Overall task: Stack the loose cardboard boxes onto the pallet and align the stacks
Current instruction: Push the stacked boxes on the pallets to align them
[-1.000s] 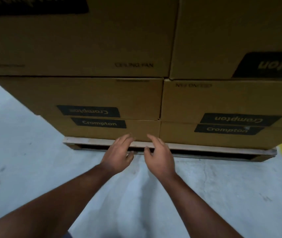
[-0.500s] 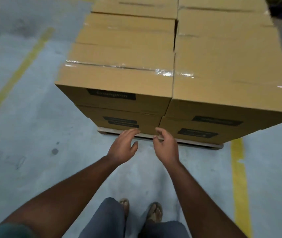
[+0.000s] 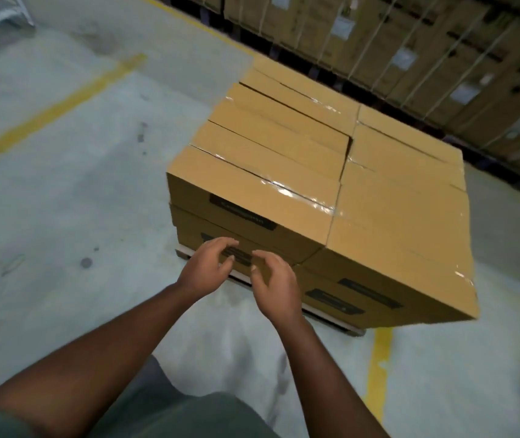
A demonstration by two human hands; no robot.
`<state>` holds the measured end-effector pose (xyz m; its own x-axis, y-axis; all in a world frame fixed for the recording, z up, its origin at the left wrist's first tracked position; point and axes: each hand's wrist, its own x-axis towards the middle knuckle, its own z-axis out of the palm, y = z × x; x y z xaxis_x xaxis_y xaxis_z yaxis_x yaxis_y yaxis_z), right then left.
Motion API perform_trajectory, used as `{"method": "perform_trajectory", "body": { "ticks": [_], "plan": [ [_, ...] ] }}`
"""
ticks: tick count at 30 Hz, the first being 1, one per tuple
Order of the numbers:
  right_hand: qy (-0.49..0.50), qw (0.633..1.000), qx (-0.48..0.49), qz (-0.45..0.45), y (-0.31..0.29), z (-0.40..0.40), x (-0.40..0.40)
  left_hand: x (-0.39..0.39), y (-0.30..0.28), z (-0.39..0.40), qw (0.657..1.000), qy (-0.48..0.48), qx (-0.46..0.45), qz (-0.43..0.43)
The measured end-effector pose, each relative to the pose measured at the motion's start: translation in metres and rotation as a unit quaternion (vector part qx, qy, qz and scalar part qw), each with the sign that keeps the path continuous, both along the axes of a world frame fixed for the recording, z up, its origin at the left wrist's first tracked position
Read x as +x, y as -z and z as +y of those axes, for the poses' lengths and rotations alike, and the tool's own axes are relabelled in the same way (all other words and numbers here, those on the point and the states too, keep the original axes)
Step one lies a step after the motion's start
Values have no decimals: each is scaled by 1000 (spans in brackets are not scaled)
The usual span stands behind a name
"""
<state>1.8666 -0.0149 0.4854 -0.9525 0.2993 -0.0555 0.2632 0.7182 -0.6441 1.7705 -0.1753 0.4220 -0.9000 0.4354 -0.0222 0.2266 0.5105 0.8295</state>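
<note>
Brown cardboard boxes (image 3: 315, 172) with clear tape on top and black labels on the sides stand stacked in two rows on a low wooden pallet (image 3: 331, 319). The left row's top boxes show small gaps between them. My left hand (image 3: 208, 268) hovers in front of the lower front box with its fingers loosely curved and holds nothing. Close beside it, my right hand (image 3: 276, 287) is also held up with relaxed fingers and is empty. Neither hand clearly touches a box.
Grey concrete floor (image 3: 78, 200) with yellow lines (image 3: 53, 110) spreads to the left and front. A yellow stripe (image 3: 378, 368) runs by the pallet's near right corner. Strapped cartons (image 3: 410, 52) line the back wall behind the pallet.
The view has risen and swung left, from close on the box fronts to looking down on the whole stack. Both hands stayed empty and close together, rising from the pallet edge.
</note>
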Motion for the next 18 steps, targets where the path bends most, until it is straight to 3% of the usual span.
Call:
{"method": "perform_trajectory", "body": {
  "ticks": [11,18],
  "plan": [
    [71,982,-177,-4,-3,-198,-225,-205,-34,-250,998,-50,-7,-38],
    [135,964,-228,6,-9,-264,-361,-351,-54,-309,998,10,-31,-54]
  ]
}}
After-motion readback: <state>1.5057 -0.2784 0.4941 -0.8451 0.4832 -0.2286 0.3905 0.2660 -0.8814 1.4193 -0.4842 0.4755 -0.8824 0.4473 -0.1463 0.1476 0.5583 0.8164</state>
